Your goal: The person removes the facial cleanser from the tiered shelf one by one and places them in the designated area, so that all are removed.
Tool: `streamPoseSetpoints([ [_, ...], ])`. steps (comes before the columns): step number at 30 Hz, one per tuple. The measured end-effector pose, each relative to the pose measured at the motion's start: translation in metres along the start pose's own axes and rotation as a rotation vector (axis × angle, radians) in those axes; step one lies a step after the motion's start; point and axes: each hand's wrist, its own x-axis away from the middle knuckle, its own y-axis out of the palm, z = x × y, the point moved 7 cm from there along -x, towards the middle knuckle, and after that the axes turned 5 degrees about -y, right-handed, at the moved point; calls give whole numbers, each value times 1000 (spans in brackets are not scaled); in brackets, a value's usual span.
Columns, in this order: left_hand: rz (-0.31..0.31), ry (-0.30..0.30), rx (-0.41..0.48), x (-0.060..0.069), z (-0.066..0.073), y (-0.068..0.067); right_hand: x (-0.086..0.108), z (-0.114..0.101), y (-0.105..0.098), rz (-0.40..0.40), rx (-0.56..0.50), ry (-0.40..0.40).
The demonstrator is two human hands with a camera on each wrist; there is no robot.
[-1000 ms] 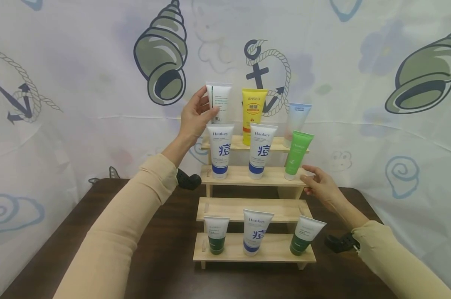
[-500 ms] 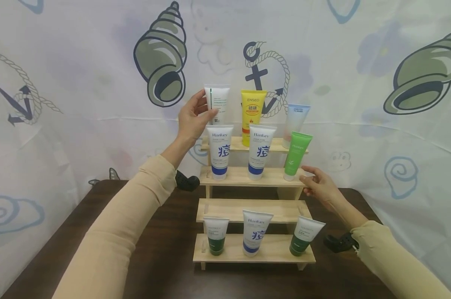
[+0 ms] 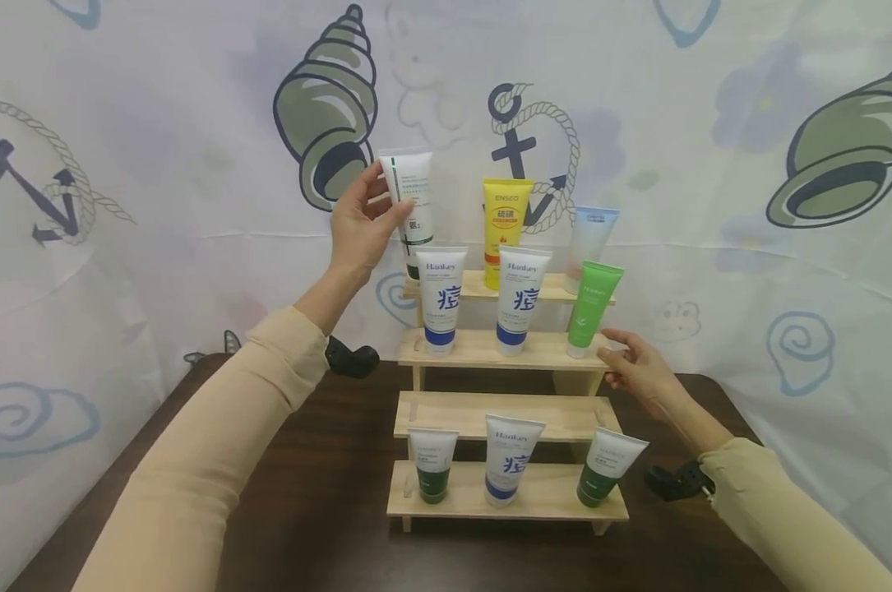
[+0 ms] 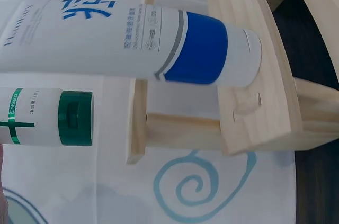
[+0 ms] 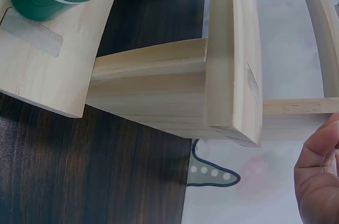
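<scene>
My left hand (image 3: 360, 224) grips a white squeeze tube (image 3: 410, 182) with green print, beside the left end of the top shelf. In the left wrist view its green cap (image 4: 76, 119) points toward the shelves, apart from the wood; only a sliver of the hand shows at the left edge. My right hand (image 3: 638, 370) holds the right end of the wooden stepped display stand (image 3: 542, 353) at the second shelf from the top, next to a green tube (image 3: 596, 304). The right wrist view catches curled fingers (image 5: 320, 171) at its right edge.
On the top shelf stand a yellow tube (image 3: 505, 222) and a pale blue tube (image 3: 592, 238). Two white-and-blue tubes, one the left tube (image 3: 441, 296), stand one shelf lower. Three more tubes, including a green-bottomed tube (image 3: 612, 467), line the lowest shelf. A dark table (image 3: 327, 510) lies beneath.
My left hand has moved left and slightly up with the white tube, whose lower end now shows beside the front tube. The right hand keeps its place at the shelf end.
</scene>
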Motion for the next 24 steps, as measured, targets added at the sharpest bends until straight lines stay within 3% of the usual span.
streamPoseSetpoints([
  [5,16,-6,2,4,4,-18,0,1,0,0,15,5],
  [10,19,-49,-22,12,0,-36,-1,1,-1,-3,35,1],
  [24,27,-199,-175,46,-28,-88,0,1,0,-24,-1,0],
])
